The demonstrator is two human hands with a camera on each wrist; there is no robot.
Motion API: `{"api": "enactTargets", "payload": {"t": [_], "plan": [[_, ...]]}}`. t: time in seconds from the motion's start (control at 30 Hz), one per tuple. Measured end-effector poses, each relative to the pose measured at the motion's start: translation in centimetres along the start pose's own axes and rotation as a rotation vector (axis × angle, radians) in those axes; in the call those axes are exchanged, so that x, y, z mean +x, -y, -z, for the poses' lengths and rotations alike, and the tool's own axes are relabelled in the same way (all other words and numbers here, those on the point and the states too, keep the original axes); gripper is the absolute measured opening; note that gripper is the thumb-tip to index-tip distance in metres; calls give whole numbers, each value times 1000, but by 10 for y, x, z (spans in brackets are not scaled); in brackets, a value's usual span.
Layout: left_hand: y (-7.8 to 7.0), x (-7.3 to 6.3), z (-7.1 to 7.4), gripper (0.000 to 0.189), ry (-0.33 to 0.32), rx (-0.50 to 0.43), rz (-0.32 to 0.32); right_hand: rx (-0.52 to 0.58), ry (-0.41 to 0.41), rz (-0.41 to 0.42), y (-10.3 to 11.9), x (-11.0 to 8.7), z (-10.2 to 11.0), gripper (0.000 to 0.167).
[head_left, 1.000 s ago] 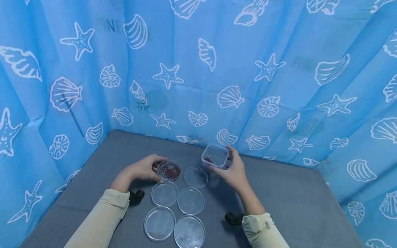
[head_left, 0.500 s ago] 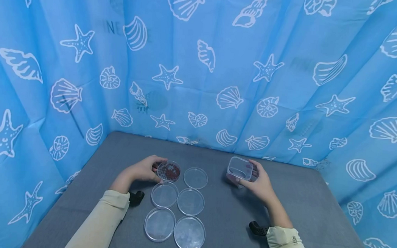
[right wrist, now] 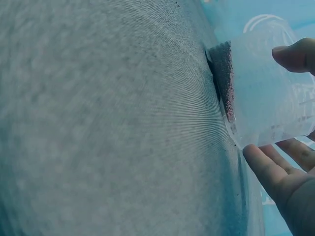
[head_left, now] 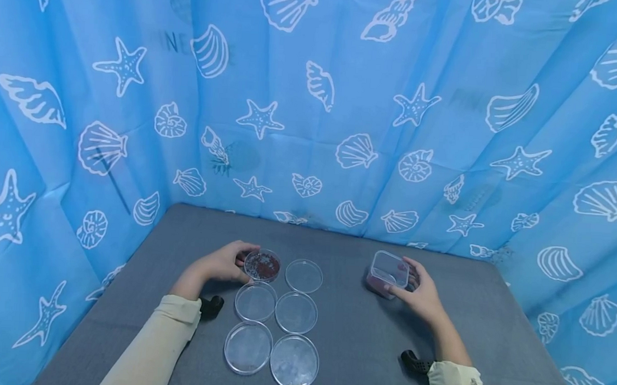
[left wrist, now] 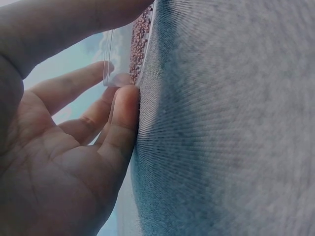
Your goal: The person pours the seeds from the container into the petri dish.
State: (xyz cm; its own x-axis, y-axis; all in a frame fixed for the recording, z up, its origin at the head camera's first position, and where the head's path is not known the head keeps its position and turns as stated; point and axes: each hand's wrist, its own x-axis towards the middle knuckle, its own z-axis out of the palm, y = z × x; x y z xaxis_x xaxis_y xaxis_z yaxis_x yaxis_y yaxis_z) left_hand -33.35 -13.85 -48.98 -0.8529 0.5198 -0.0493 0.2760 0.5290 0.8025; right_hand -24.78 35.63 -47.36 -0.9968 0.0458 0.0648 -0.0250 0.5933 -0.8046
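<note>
My left hand (head_left: 224, 263) holds the rim of a clear petri dish (head_left: 263, 266), thumb and fingers around its left side. A thin layer of small reddish-brown grains covers part of its bottom; in the left wrist view the grains (left wrist: 140, 46) lie against the base. On the right, my right hand (head_left: 423, 291) holds a clear square plastic container (head_left: 388, 269) between thumb and fingers. The container stands on the table, apart from the dishes. Seen from the right wrist, more of the grains (right wrist: 227, 83) lie at the bottom of it.
Several clear petri dishes without grains stand in two columns: one dish (head_left: 304, 276) right of the filled one, others nearer, such as the front right dish (head_left: 294, 362). A grey cloth covers the table (head_left: 352, 348). A blue shell-patterned curtain (head_left: 293, 97) hangs around behind.
The right hand has carried the square container rightward, away from above the dishes, and lowered it from a tilt to upright on the table. The left hand has stayed at its dish.
</note>
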Motion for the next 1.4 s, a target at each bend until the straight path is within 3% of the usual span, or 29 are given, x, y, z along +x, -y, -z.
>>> {"api": "enactTargets", "payload": {"t": [0.17,0.3,0.53,0.7,0.87,0.97,1.1,1.3,1.4], "plan": [[2,0,0,89,-1,-7,-3,-34,26,-27,2,0,1,96],[2,0,0,90,4,-13,-7,-153,-3,5,10,-1,0,99],[2,1,3,89,11,0,-14,-446,-126,164,35,-3,-13,103],[1,1,3,88,12,-3,-12,-478,-146,273,50,-1,-29,95],[1,0,2,89,13,-15,-5,-473,-136,467,67,0,-46,86],[1,-1,2,89,12,-23,-5,-447,-94,555,77,1,-57,82],[1,-1,2,89,8,-24,-7,-415,12,592,85,4,-72,79],[1,0,2,89,11,-23,-6,-266,232,518,84,10,-91,80],[2,0,3,89,14,-24,-13,-249,286,459,83,15,-99,82]]}}
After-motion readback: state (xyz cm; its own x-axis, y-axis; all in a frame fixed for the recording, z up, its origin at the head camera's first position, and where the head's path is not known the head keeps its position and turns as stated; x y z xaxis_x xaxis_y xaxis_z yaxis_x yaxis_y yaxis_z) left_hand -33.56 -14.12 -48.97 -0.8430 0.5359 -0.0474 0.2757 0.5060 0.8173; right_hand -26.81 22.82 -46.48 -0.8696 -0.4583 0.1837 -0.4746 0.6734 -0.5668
